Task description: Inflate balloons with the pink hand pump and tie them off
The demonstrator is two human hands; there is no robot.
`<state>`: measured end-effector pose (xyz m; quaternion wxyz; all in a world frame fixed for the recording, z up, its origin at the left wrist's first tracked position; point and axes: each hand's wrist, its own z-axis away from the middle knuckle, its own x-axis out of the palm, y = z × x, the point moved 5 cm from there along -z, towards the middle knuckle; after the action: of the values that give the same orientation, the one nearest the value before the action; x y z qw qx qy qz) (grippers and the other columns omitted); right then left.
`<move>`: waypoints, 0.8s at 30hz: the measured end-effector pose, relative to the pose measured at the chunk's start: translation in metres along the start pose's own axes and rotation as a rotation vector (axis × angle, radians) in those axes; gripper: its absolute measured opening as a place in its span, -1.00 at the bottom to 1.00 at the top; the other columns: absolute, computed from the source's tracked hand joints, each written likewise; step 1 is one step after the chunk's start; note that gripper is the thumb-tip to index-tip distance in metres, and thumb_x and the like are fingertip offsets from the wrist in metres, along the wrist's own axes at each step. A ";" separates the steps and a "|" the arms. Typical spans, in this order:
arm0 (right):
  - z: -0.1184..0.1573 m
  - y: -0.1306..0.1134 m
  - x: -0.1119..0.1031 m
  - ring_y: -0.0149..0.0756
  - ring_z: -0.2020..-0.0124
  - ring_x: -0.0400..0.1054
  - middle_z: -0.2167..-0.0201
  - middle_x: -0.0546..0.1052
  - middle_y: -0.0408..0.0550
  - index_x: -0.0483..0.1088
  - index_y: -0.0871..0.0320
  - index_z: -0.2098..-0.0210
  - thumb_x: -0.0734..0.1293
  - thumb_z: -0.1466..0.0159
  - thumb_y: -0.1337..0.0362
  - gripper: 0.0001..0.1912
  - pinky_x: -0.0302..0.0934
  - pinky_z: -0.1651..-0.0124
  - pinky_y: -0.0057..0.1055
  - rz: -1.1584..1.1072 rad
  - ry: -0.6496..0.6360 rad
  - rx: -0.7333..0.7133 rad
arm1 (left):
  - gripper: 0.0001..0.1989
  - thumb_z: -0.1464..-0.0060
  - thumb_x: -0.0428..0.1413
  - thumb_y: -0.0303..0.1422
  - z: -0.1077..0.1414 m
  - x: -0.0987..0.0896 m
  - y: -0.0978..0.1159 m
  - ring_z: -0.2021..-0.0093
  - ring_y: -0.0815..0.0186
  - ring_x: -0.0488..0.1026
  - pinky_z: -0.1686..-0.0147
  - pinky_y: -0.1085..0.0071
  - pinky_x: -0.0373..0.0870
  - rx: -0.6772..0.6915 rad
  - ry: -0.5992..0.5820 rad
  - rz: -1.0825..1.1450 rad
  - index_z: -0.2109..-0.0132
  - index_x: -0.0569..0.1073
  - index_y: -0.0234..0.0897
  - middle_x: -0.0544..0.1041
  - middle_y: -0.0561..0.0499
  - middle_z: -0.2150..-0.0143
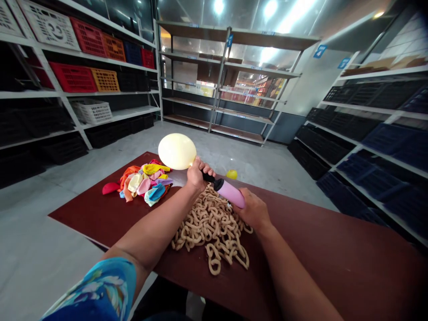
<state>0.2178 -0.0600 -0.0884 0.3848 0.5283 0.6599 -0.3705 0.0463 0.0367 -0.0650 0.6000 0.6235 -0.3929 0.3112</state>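
A pale yellow inflated balloon (177, 151) is joined to the black nozzle end of a pink hand pump (231, 193). My left hand (198, 173) is closed around the balloon's neck and the black end of the pump. Wrapped round the pink barrel at its near end is my right hand (254, 208). Below both hands lies a heap of beige twisted rings (214, 223) on the dark red table (310, 236). Left of my left hand sits a pile of uninflated balloons (143, 183) in many colours.
A small yellow balloon (232, 174) shows beyond the table's far edge. Shelves with crates (87, 36) stand at the left, a metal rack (219, 80) at the back, and shelves with dark crates (361, 133) at the right.
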 end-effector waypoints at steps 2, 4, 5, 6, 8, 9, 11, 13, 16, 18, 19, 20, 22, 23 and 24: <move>-0.002 0.001 0.000 -0.27 0.28 0.31 0.28 0.45 -0.11 0.22 0.08 0.16 0.28 -0.09 0.18 -0.68 0.03 0.32 -0.42 -0.009 -0.034 -0.001 | -0.51 -0.03 0.02 -0.07 -0.002 -0.002 0.006 0.70 0.41 0.13 0.62 0.41 0.20 0.011 0.036 -0.011 0.59 -0.05 -0.23 0.03 0.14 0.71; -0.004 0.005 -0.001 -0.27 0.27 0.30 0.27 0.44 -0.10 0.24 0.07 0.16 0.28 -0.09 0.16 -0.68 0.02 0.31 -0.41 0.000 -0.062 -0.001 | -0.52 -0.05 0.00 -0.09 -0.005 -0.005 0.013 0.70 0.41 0.12 0.62 0.40 0.20 0.030 0.068 -0.010 0.58 -0.06 -0.23 0.02 0.15 0.71; -0.004 0.009 -0.002 -0.25 0.25 0.30 0.27 0.44 -0.09 0.25 0.07 0.17 0.29 -0.08 0.15 -0.67 0.01 0.30 -0.40 0.014 -0.071 0.002 | -0.53 -0.06 -0.01 -0.11 -0.007 -0.007 0.016 0.71 0.41 0.12 0.62 0.40 0.20 0.040 0.082 -0.006 0.58 -0.06 -0.23 0.01 0.15 0.71; -0.005 0.013 -0.002 -0.23 0.23 0.29 0.26 0.44 -0.08 0.26 0.07 0.17 0.30 -0.07 0.14 -0.66 0.01 0.28 -0.39 0.036 -0.076 0.008 | -0.54 -0.07 -0.02 -0.12 -0.009 -0.009 0.019 0.71 0.41 0.12 0.61 0.39 0.21 0.048 0.096 0.000 0.58 -0.07 -0.23 0.01 0.15 0.71; -0.004 0.021 -0.004 -0.19 0.20 0.28 0.25 0.44 -0.05 0.27 0.06 0.16 0.32 -0.05 0.12 -0.63 0.01 0.25 -0.35 0.087 -0.064 0.032 | -0.56 -0.09 -0.05 -0.15 -0.012 -0.014 0.023 0.71 0.40 0.12 0.61 0.39 0.20 0.059 0.124 0.010 0.58 -0.06 -0.23 0.00 0.15 0.72; -0.004 0.025 -0.005 -0.18 0.19 0.28 0.24 0.44 -0.04 0.28 0.06 0.14 0.32 -0.05 0.12 -0.61 0.00 0.23 -0.33 0.105 -0.055 0.041 | -0.57 -0.10 -0.05 -0.16 -0.014 -0.016 0.025 0.71 0.40 0.12 0.61 0.40 0.20 0.064 0.136 0.014 0.58 -0.06 -0.23 0.00 0.15 0.71; -0.002 0.029 -0.004 -0.18 0.19 0.29 0.23 0.44 -0.05 0.27 0.04 0.11 0.32 -0.06 0.10 -0.59 0.02 0.23 -0.33 0.106 -0.043 0.043 | -0.58 -0.10 -0.06 -0.17 -0.015 -0.019 0.026 0.71 0.41 0.12 0.61 0.41 0.20 0.075 0.147 0.019 0.57 -0.05 -0.23 0.00 0.16 0.71; -0.001 0.028 -0.003 -0.21 0.21 0.30 0.22 0.44 -0.06 0.26 0.03 0.08 0.31 -0.07 0.08 -0.57 0.04 0.25 -0.36 0.075 -0.038 0.035 | -0.58 -0.10 -0.05 -0.17 -0.015 -0.018 0.025 0.71 0.42 0.12 0.61 0.42 0.19 0.086 0.142 0.024 0.57 -0.05 -0.23 0.00 0.16 0.71; 0.001 0.019 0.000 -0.23 0.23 0.32 0.21 0.44 -0.07 0.24 0.03 0.06 0.30 -0.08 0.10 -0.57 0.06 0.29 -0.39 0.036 -0.029 0.020 | -0.57 -0.08 -0.03 -0.15 -0.012 -0.015 0.018 0.71 0.43 0.12 0.61 0.43 0.19 0.068 0.127 0.035 0.57 -0.04 -0.23 0.01 0.16 0.70; 0.001 0.011 0.001 -0.24 0.24 0.32 0.22 0.44 -0.07 0.24 0.05 0.06 0.30 -0.08 0.13 -0.57 0.06 0.30 -0.40 0.025 -0.026 0.004 | -0.56 -0.07 -0.01 -0.13 -0.008 -0.011 0.010 0.70 0.43 0.11 0.62 0.43 0.19 0.044 0.106 0.037 0.57 -0.05 -0.23 0.00 0.16 0.70; 0.001 0.008 0.001 -0.24 0.24 0.33 0.23 0.45 -0.06 0.24 0.06 0.06 0.29 -0.09 0.13 -0.58 0.06 0.30 -0.40 0.024 -0.019 0.003 | -0.55 -0.07 -0.01 -0.13 -0.006 -0.009 0.006 0.70 0.43 0.11 0.62 0.43 0.19 0.032 0.092 0.035 0.57 -0.05 -0.23 0.00 0.16 0.70; 0.001 0.005 0.001 -0.24 0.25 0.33 0.23 0.45 -0.06 0.25 0.07 0.07 0.29 -0.10 0.12 -0.59 0.06 0.31 -0.40 0.025 -0.010 0.005 | -0.55 -0.06 0.00 -0.12 -0.004 -0.007 0.002 0.70 0.43 0.11 0.62 0.43 0.19 0.020 0.073 0.032 0.57 -0.05 -0.23 0.00 0.16 0.70; 0.001 0.001 0.000 -0.23 0.26 0.33 0.24 0.45 -0.05 0.25 0.08 0.10 0.29 -0.10 0.06 -0.59 0.05 0.33 -0.40 0.028 0.004 0.013 | -0.54 -0.06 0.00 -0.12 -0.001 -0.004 -0.004 0.70 0.43 0.12 0.62 0.43 0.19 0.009 0.042 0.023 0.58 -0.05 -0.23 0.01 0.15 0.70; 0.001 0.000 0.000 -0.23 0.26 0.33 0.25 0.45 -0.05 0.25 0.09 0.11 0.29 -0.10 0.03 -0.58 0.05 0.34 -0.40 0.027 0.005 0.018 | -0.54 -0.06 0.00 -0.12 0.000 -0.002 -0.005 0.70 0.43 0.13 0.62 0.43 0.20 0.008 0.033 0.017 0.58 -0.05 -0.23 0.02 0.15 0.70; 0.001 0.000 0.000 -0.23 0.27 0.33 0.25 0.46 -0.05 0.26 0.09 0.12 0.29 -0.09 0.02 -0.58 0.04 0.34 -0.40 0.023 0.000 0.022 | -0.54 -0.06 -0.01 -0.12 0.000 -0.001 -0.006 0.70 0.43 0.13 0.62 0.43 0.20 0.008 0.033 0.011 0.58 -0.04 -0.24 0.03 0.15 0.70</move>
<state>0.2175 -0.0607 -0.0884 0.3834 0.5401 0.6496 -0.3733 0.0504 0.0363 -0.0691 0.6022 0.6187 -0.3849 0.3262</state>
